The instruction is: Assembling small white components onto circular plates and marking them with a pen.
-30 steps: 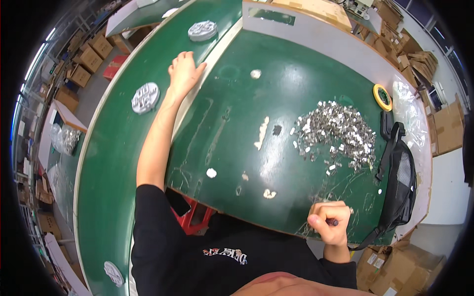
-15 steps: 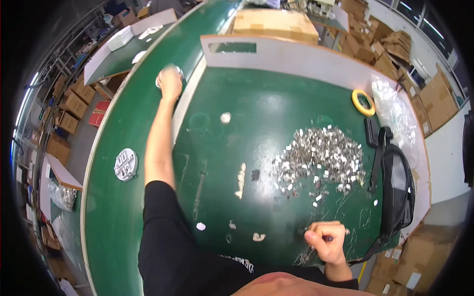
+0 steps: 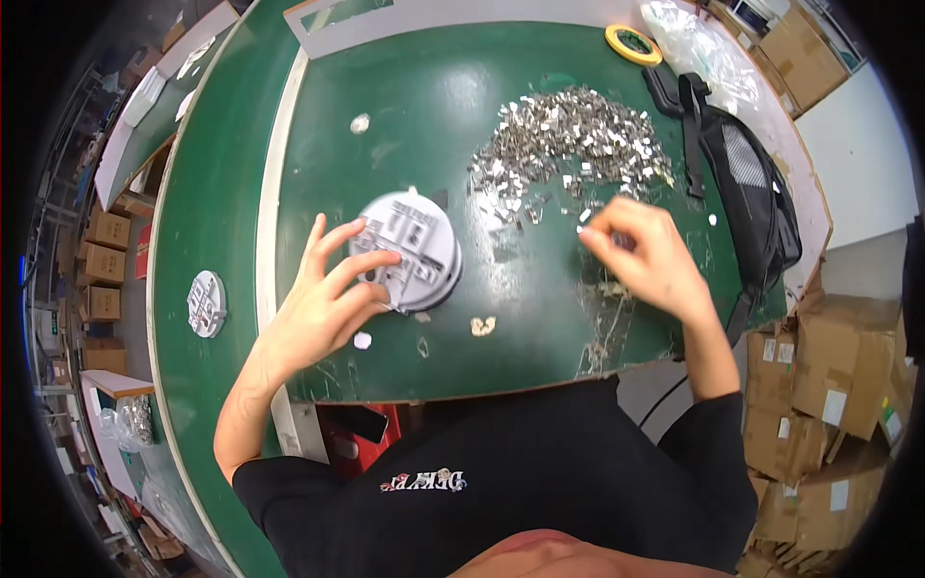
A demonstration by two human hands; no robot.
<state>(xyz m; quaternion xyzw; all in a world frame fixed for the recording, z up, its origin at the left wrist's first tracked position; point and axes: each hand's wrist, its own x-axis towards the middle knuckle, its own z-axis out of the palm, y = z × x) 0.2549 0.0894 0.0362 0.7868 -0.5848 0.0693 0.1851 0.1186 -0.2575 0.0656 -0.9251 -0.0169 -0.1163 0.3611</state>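
My left hand point(image 3: 332, 299) is on a round grey-white plastic housing point(image 3: 416, 231), its fingers across the moulded face and left edge. The housing is blurred and sits over the left part of the green table. My right hand point(image 3: 647, 252) is pinched at the near edge of a pile of small shiny metal pieces point(image 3: 588, 144). A small pale metal piece point(image 3: 582, 229) shows at its fingertips, partly hidden by them.
A second round housing point(image 3: 206, 304) lies on the green belt point(image 3: 217, 193) to the left. A black bag point(image 3: 752, 183), yellow tape roll point(image 3: 633, 44) and clear plastic bags point(image 3: 708, 63) line the right side. Cardboard boxes point(image 3: 838, 366) stand beyond.
My left hand has come back from the far belt to the table with the round housing. My right hand has moved up from the table's near edge to the pile. The view has shifted.
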